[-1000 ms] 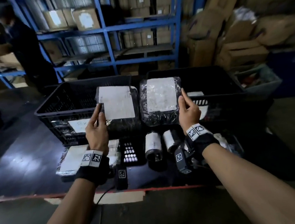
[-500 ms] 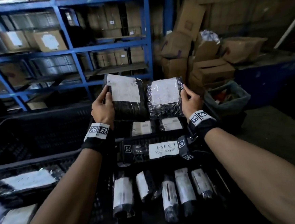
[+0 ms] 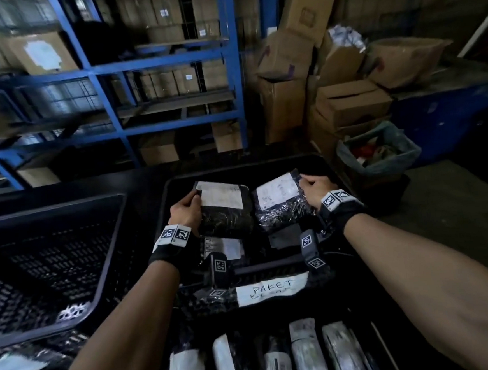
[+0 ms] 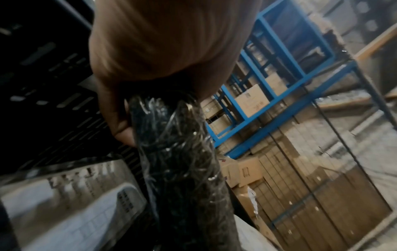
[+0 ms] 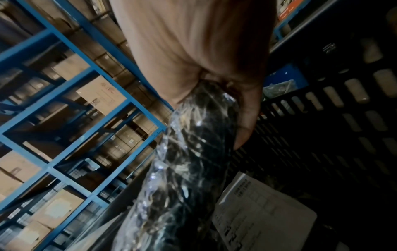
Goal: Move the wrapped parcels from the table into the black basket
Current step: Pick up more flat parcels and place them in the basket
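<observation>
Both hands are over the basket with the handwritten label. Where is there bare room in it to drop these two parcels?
Far end of the basket, beyond both parcels, looks dark and bare. The near end, under the wrists, already holds labelled parcels.

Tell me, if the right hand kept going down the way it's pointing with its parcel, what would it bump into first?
Probably the labelled parcel lying in the black basket just below. The right hand holds its wrapped parcel over it; the gap is unclear.

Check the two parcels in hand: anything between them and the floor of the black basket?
Nothing blocks the drop. The left parcel and right parcel are already inside the black basket; only earlier labelled parcels lie beneath, so they would land on those.
</observation>
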